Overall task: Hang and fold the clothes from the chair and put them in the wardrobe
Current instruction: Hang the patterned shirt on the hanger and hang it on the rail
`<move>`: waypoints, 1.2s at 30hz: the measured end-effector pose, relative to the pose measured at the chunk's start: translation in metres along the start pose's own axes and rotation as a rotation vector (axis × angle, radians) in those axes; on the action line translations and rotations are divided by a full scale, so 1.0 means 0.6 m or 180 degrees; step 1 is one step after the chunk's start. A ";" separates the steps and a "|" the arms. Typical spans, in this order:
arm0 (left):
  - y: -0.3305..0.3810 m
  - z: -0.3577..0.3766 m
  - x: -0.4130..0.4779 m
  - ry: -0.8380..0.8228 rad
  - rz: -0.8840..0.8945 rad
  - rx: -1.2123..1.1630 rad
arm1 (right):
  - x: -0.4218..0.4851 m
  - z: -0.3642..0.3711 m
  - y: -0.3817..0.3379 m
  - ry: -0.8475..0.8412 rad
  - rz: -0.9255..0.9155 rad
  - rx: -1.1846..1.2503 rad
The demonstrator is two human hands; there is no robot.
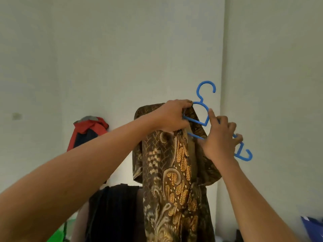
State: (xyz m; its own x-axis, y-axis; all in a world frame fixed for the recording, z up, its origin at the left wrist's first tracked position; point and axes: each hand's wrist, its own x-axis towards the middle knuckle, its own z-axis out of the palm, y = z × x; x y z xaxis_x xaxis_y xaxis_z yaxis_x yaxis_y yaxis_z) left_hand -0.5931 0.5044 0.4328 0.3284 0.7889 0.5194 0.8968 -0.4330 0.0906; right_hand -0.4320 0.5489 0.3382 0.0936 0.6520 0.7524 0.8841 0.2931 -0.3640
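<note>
A brown and gold batik shirt (167,172) hangs in front of me at chest height, partly draped over a blue plastic hanger (206,95). My left hand (172,115) grips the shirt's collar together with the left side of the hanger. My right hand (221,137) holds the hanger's right arm, with the index finger raised against its centre loop. The hanger is tilted down to the right, and its right end (244,154) sticks out bare past my hand. Behind the shirt, dark clothes (113,210) lie over the chair back.
A red and navy jacket (87,131) hangs on the pale wall at the left. Something green (57,234) lies low at the left, and a blue bag (312,226) sits at the lower right. A wall corner runs down just right of the hanger.
</note>
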 end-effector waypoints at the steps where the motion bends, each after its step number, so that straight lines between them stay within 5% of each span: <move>1: -0.002 -0.020 -0.007 0.0122 0.0113 0.0320 | 0.010 -0.012 -0.007 0.0036 -0.0033 0.0120; 5: -0.023 -0.086 -0.030 0.1225 0.0537 0.1724 | 0.048 -0.060 -0.042 0.0212 -0.0373 0.0338; 10: -0.039 -0.158 -0.034 0.1393 0.0413 0.2344 | 0.103 -0.121 -0.091 0.0228 -0.0779 0.0619; 17: -0.026 -0.246 -0.050 0.1507 0.0110 0.2320 | 0.109 -0.134 -0.138 0.0719 -0.1016 0.1356; 19: -0.031 -0.261 -0.055 0.1568 -0.0066 0.2253 | 0.078 -0.124 -0.143 0.0861 -0.0819 0.1571; 23: -0.049 -0.287 -0.070 0.1704 -0.0287 0.1972 | 0.029 -0.098 -0.156 -0.0222 -0.0375 0.2599; 28: -0.081 -0.305 -0.103 0.1600 -0.0269 0.1928 | 0.065 -0.103 -0.141 0.0104 0.0695 0.3851; 36: -0.123 -0.293 -0.150 0.1612 -0.0265 0.2126 | 0.085 -0.115 -0.147 0.0233 0.0137 0.3292</move>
State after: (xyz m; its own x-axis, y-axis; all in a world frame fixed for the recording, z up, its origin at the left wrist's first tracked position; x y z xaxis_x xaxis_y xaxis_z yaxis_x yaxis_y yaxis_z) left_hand -0.7412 0.3884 0.5288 0.2237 0.4468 0.8662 0.9515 0.0926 -0.2934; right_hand -0.4739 0.5080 0.4463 0.1740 0.6421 0.7466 0.0575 0.7502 -0.6587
